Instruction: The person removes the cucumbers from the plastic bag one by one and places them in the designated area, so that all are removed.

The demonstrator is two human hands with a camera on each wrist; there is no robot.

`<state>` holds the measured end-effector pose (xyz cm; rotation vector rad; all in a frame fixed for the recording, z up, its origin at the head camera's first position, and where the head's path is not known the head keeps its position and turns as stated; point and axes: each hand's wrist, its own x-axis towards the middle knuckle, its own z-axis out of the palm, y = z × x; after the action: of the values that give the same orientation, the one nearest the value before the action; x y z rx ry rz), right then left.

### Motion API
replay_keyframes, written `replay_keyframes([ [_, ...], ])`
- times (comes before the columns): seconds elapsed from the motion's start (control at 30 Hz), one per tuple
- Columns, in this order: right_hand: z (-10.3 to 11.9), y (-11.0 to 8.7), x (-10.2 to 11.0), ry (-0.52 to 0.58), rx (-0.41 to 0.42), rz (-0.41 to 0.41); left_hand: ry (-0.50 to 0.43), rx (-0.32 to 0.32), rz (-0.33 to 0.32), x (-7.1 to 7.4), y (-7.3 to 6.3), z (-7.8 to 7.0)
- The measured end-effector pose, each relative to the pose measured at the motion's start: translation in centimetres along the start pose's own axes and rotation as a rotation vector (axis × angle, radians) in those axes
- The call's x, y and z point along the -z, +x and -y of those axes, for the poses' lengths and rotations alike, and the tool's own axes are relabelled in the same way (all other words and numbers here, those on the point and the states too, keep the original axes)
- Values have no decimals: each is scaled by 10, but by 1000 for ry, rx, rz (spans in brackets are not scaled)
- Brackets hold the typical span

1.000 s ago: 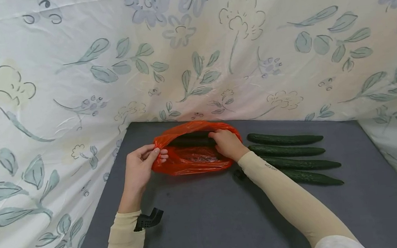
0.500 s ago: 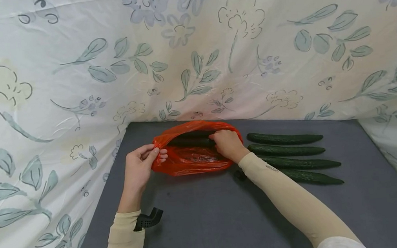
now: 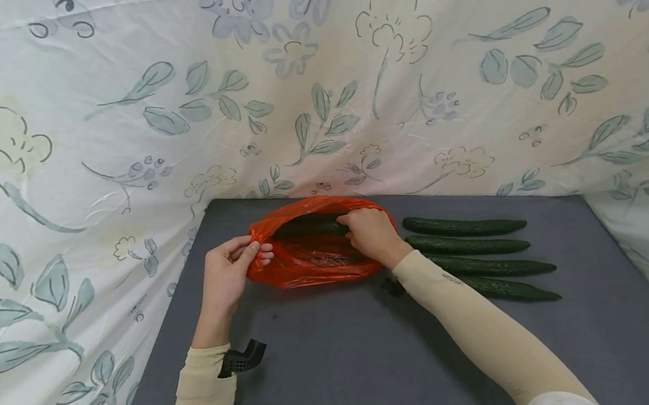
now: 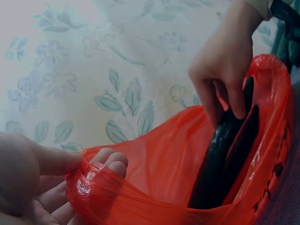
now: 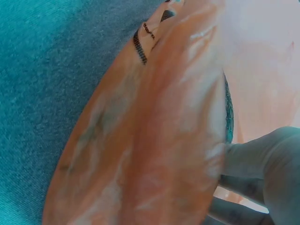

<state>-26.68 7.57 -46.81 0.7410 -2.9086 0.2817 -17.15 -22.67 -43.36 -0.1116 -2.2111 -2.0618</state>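
Left hand (image 3: 226, 272) pinches the bag (image 3: 319, 275) at the left end of its rim; right hand (image 3: 370, 234), fingers inside the mouth, grips a cucumber (image 4: 216, 149). Tan sleeves (image 3: 474, 327) cover both forearms at the near side. The bag rests, mouth spread, on the far half of the grey table (image 3: 339, 368). A second cucumber (image 4: 243, 152) lies inside it, alongside the first. Four more cucumbers (image 3: 480, 265) lie side by side to the right. Floral cloth (image 3: 315, 94) hangs beyond the far edge
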Motion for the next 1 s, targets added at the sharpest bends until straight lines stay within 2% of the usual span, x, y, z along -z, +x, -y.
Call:
replay_keyframes([
  [0.3,13,-7,16,36,25,-55,-21,1,3,1,0,1],
  [0.53,23,-12,32,55,44,-63,-35,-4,6,2,-1,2],
  [1.0,10,-34,43,127,56,-62,-24,-5,-11,1,-2,1],
])
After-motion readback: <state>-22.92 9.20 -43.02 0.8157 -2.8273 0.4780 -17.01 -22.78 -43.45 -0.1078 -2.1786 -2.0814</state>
